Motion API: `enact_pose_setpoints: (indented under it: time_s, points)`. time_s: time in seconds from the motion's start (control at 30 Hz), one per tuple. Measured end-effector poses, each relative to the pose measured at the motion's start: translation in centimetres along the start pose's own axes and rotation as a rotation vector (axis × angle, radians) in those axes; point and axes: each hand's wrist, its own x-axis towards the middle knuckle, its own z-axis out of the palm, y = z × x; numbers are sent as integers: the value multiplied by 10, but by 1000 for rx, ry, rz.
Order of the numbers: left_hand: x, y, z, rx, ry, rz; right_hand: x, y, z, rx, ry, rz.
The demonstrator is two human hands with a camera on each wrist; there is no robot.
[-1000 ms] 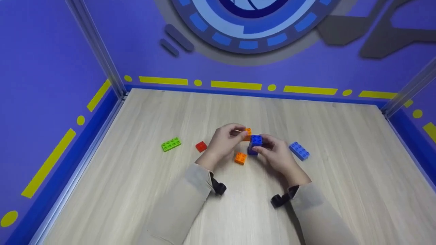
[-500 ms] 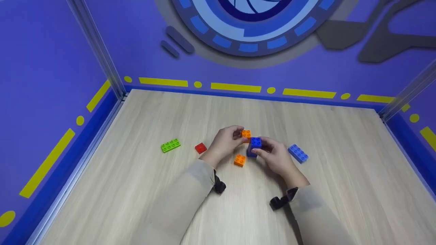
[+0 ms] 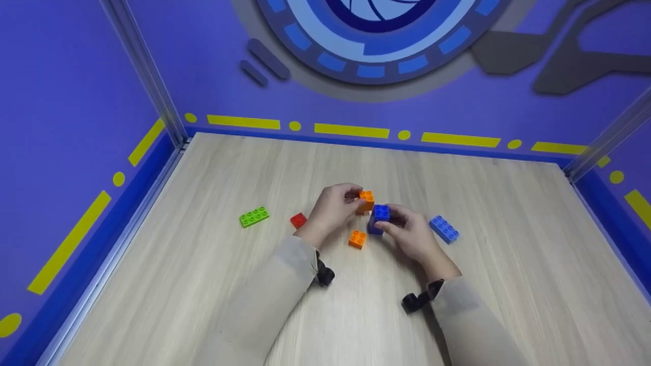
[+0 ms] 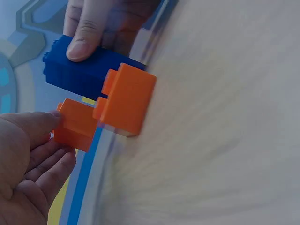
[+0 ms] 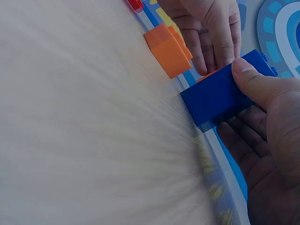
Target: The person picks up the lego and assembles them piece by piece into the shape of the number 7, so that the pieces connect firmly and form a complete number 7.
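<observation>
My left hand [image 3: 330, 208] pinches an orange two-by-two brick [image 3: 366, 199] between thumb and fingers. Just right of it, my right hand [image 3: 413, 233] grips a tall dark blue block [image 3: 376, 223], its studs facing up and the thumb lying along one side. In the left wrist view, the pinched orange brick [image 4: 77, 125] and the blue block [image 4: 79, 72] are close together. A second orange brick [image 3: 357, 239] rests on the table in front of both hands. From the right wrist, the blue block [image 5: 218, 101] hides most of the pinched brick.
On the left lie a flat lime-green brick [image 3: 254, 217] and a small red brick [image 3: 298, 220], the red one beside the left wrist. A lighter blue eight-stud brick [image 3: 444, 229] is right of the right hand. Blue-purple panels [image 3: 325, 104] wall in the wooden table [image 3: 229, 162].
The left hand has shifted slightly left and up with its orange brick, more of which now shows. The right hand keeps its grip on the blue block, nearly still.
</observation>
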Motion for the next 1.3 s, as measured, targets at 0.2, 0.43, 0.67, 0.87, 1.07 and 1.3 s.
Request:
enact_pose_setpoints:
  time_s: [0.2, 0.43, 0.67, 0.87, 1.07, 1.3]
  points:
    - [-6, 11, -7, -101, 33, 58, 0, -1, -1, 2, 13, 10]
    - [-20, 22, -13, -185, 72, 110, -2, 1, 5, 6, 5, 17]
    - [-26, 32, -12, -202, 38, 166, -1, 0, 3, 12, 11, -10]
    - [-23, 33, -6, -194, 11, 174, 2, 0, -1, 9, 15, -6]
    - [-23, 31, -1, -164, -23, 180, 3, -1, -2, 0, 14, -32]
    - [-26, 30, 5, -118, -19, 236, 1, 1, 2, 20, 20, -61]
